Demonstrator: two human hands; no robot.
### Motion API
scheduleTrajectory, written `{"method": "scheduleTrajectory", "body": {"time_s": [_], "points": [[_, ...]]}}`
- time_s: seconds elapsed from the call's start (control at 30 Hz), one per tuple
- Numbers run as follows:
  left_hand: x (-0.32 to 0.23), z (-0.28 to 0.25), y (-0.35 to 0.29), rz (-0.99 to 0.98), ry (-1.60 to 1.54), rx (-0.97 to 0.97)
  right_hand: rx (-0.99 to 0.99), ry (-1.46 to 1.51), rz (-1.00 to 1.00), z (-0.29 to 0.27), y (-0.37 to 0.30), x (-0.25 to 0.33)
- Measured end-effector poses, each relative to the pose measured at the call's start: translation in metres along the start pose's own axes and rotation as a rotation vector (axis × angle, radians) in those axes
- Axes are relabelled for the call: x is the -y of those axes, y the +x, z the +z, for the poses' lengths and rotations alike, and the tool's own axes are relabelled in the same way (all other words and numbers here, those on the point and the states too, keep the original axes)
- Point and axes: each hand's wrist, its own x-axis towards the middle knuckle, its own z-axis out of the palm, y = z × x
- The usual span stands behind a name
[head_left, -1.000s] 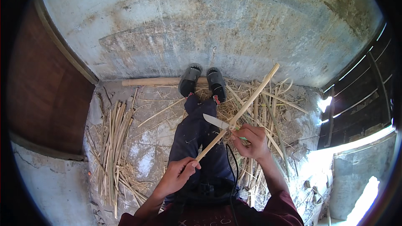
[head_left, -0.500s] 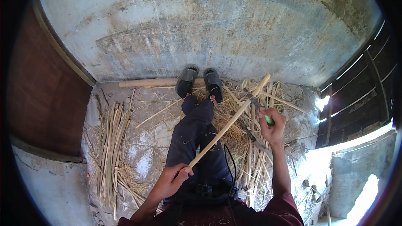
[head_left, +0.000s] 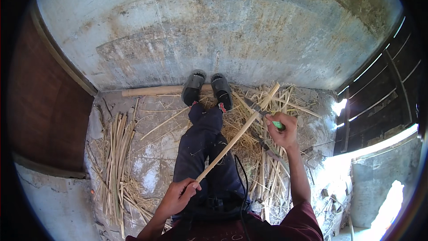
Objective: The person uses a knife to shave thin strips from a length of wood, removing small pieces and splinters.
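Note:
My left hand (head_left: pixel 179 197) is closed round the near end of a long pale strip, apparently bamboo (head_left: pixel 232 143). The strip slants up and away to the right, over my legs. Its far end looks wider and frayed, above the straw. Closed on the green handle of a knife (head_left: pixel 278 125), my right hand (head_left: pixel 283 129) is to the right of the strip. The dark blade lies across the strip some way short of its far end; how deep it sits in the strip I cannot tell.
Shavings and straw (head_left: pixel 240 136) litter the floor between my legs and a second dark blade-like tool (head_left: pixel 269 151). Left of me lies a bundle of split strips (head_left: pixel 118 151). A thick pole (head_left: pixel 151 90) rests along the concrete wall (head_left: pixel 214 27), by my shoes (head_left: pixel 194 87).
The whole view has shifted slightly, so everything appears a little further left. The knife blade now lies more sideways across the strip. Both hands keep their grips.

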Motion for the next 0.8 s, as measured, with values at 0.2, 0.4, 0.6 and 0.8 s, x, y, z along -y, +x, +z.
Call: {"method": "scheduleTrajectory", "body": {"time_s": [0.2, 0.4, 0.6, 0.8], "points": [[0.001, -0.002, -0.004, 0.002, 0.036, -0.017, 0.031, -0.026, -0.054, -0.01, 0.014, -0.008], [0.006, -0.001, -0.011, 0.011, 0.038, -0.035, -0.084, -0.113, 0.019, -0.019, 0.015, -0.058], [0.004, 0.0, -0.011, 0.011, 0.043, -0.058, -0.094, -0.067, 0.038, -0.009, 0.022, -0.056], [0.006, -0.003, -0.008, 0.044, 0.092, -0.102, -0.086, -0.139, 0.034, -0.002, 0.014, -0.064]]}}
